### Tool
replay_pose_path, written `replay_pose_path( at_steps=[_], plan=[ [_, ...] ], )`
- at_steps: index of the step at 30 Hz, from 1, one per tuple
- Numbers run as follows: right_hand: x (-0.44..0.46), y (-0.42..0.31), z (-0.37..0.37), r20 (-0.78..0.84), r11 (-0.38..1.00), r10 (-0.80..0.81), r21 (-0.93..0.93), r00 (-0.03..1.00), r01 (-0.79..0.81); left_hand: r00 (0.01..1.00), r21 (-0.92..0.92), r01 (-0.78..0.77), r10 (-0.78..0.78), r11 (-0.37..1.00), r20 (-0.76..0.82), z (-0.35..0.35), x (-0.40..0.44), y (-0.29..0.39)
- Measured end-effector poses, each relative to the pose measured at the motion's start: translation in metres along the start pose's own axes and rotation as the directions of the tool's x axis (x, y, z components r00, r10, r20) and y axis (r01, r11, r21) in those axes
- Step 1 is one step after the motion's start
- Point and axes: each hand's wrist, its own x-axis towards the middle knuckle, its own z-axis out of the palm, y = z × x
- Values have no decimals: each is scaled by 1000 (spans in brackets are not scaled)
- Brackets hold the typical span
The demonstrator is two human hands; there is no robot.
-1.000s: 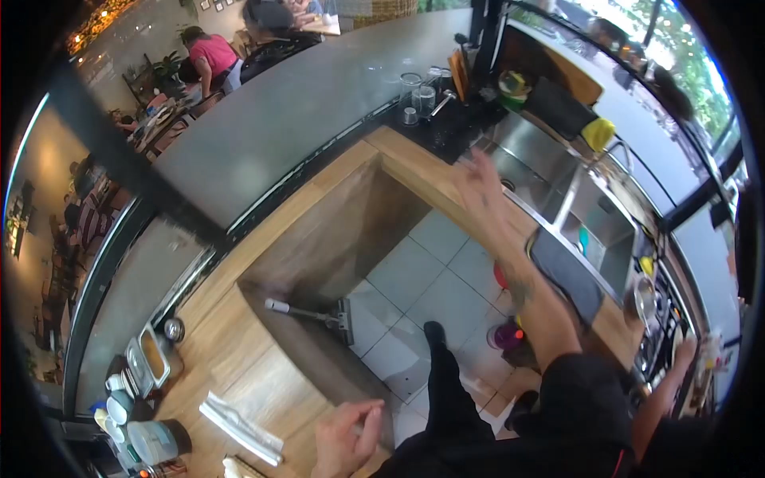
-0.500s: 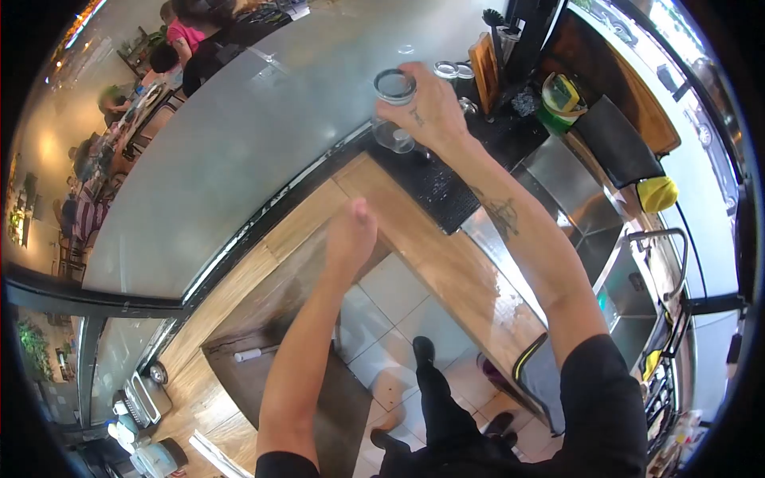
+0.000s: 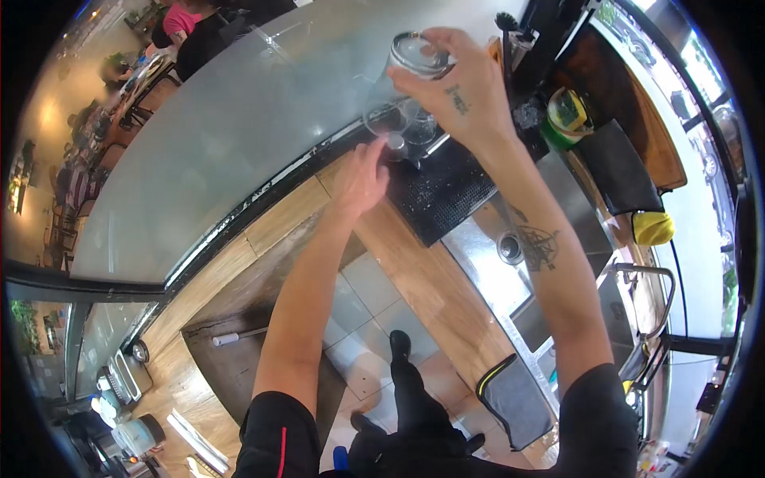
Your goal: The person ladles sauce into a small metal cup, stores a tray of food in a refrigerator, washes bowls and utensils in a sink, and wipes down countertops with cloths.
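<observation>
My right hand (image 3: 466, 92) is closed around a clear glass vessel (image 3: 410, 70) near its round, dark-edged top. It is raised over the black drip mat (image 3: 446, 191). Below it and to the left shows more clear glass (image 3: 386, 121) with a wide round outline; whether this is part of the same vessel I cannot tell. My left hand (image 3: 362, 177) reaches toward that glass, fingers partly stretched and apart. Beside its fingertips is a small round silvery piece (image 3: 396, 143); contact is not clear.
A metal sink (image 3: 510, 248) adjoins the mat on the right. Behind it are a green tub (image 3: 564, 119) with a sponge and a hanging dark cloth (image 3: 617, 163). A curved glass partition (image 3: 239, 143) runs along the counter; people sit beyond it. A grey cloth (image 3: 516, 402) hangs over the edge.
My right hand has lifted the glass vessel up and slightly right. My left hand has moved up and right toward the glass, its fingers opening from a closed shape.
</observation>
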Motion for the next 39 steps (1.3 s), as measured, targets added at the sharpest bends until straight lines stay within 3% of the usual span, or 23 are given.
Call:
replay_pose_path(
  at_steps=[1, 5, 9, 10, 11, 13, 14, 18, 21, 23, 25, 26, 28, 29, 31, 32, 33, 35, 36, 38, 39],
  plan=[
    [0, 1, 3, 0, 1000, -17, 3, 1000, 17, 987, 103, -130, 139, 986, -83, -2, -2, 6],
    [-2, 5, 14, 60, 1000, -22, -16, 998, 23, 994, 80, -54, 61, 995, -86, 2, 27, 11],
    [-5, 2, 10, 108, 995, 95, -54, 990, -89, 963, 25, -93, 96, 995, -252, -1, 16, 13],
    [-5, 2, 12, 97, 995, 90, -51, 991, -85, 977, -200, 52, -91, 978, -194, -3, 3, 14],
    [-5, 3, 14, 86, 996, 86, -45, 993, -83, 977, -192, 54, -91, 980, -194, -3, -13, 15],
    [-7, -1, 19, 106, 994, 99, -63, 989, -92, 865, -584, 185, -413, 790, -285, -2, -43, 15],
    [-11, -3, 24, 132, 991, 112, -88, 985, -101, 869, -638, 177, -423, 749, -256, -5, -52, 18],
    [-23, 15, 51, 202, 991, -10, -127, 979, 36, 825, -581, 278, -500, 765, -263, -8, -55, 27],
    [-30, 20, 59, 257, 982, 49, -187, 965, 0, 927, -311, 139, -234, 940, -292, -3, -57, 30],
    [-33, 23, 63, 274, 982, 86, -188, 958, -34, 934, -324, 141, -235, 935, -270, 0, -61, 27],
    [-42, 35, 65, 291, 976, 140, -200, 947, -83, 921, -574, 183, -343, 798, -183, 1, -66, 23],
    [-46, 42, 68, 282, 975, 149, -202, 948, -93, 922, -578, 187, -346, 795, -177, 1, -70, 22],
    [-43, 47, 70, 269, 977, 143, -190, 952, -93, 863, -887, 185, -502, 423, -60, -2, -73, 12],
    [-43, 48, 70, 262, 978, 137, -190, 955, -88, 860, -883, 183, -505, 431, -68, -4, -77, 8],
    [-46, 38, 70, 260, 980, 123, -183, 958, -76, 885, -579, 285, -441, 764, -146, -7, -84, 5],
    [-49, 34, 68, 168, 955, 61, -297, 984, -8, 878, -723, 266, -470, 638, -92, -8, -83, 5],
    [-56, 28, 63, 83, 908, -7, -417, 997, 41, 879, -725, 261, -467, 638, -94, -7, -83, 2],
    [-74, -2, 46, 20, 912, 21, -409, 1000, -11, 869, -899, 276, -489, 340, 82, -4, -84, 0],
    [-85, -8, 40, 97, 945, 126, -315, 987, -90, 868, -902, 274, -490, 334, 82, -3, -90, -3],
    [-113, -21, 34, 288, 964, 262, -41, 921, -261, 930, -986, 167, -330, -7, 160, -8, -95, -8],
    [-137, -10, 45, 352, 980, 181, 9, 918, -197, 932, -986, 169, -325, -4, 161, -10, -99, -5]
  ],
)
